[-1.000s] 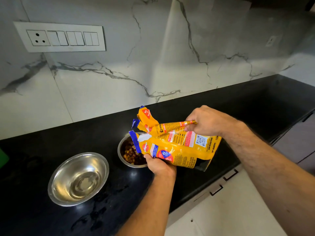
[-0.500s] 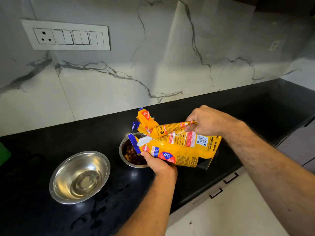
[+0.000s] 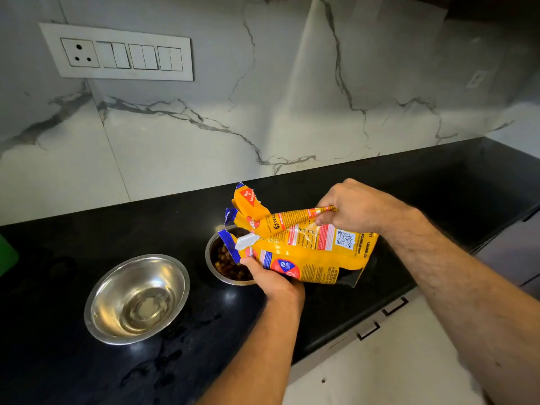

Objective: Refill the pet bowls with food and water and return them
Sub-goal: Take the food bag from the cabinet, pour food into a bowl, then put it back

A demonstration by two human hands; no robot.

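Note:
A yellow dog food bag [image 3: 309, 249] lies tipped on its side above the black counter, its torn blue-edged mouth over a small steel bowl [image 3: 211, 252] that holds brown kibble [image 3: 226, 264]. My left hand [image 3: 271, 280] grips the bag's lower edge near the mouth. My right hand [image 3: 353, 206] pinches the bag's upper seam further back. A larger steel bowl [image 3: 137, 299] with a little water in its bottom stands to the left, apart from the first.
The black counter [image 3: 73, 229] runs along a white marble wall with a switch and socket plate [image 3: 119, 54]. A green object [image 3: 7, 255] shows at the left edge. White drawers with dark handles [image 3: 380, 320] sit below the counter's front edge.
The bag and both hands have hardly moved over the small bowl. The camera has shifted slightly, and the scene sits a little lower and to the right.

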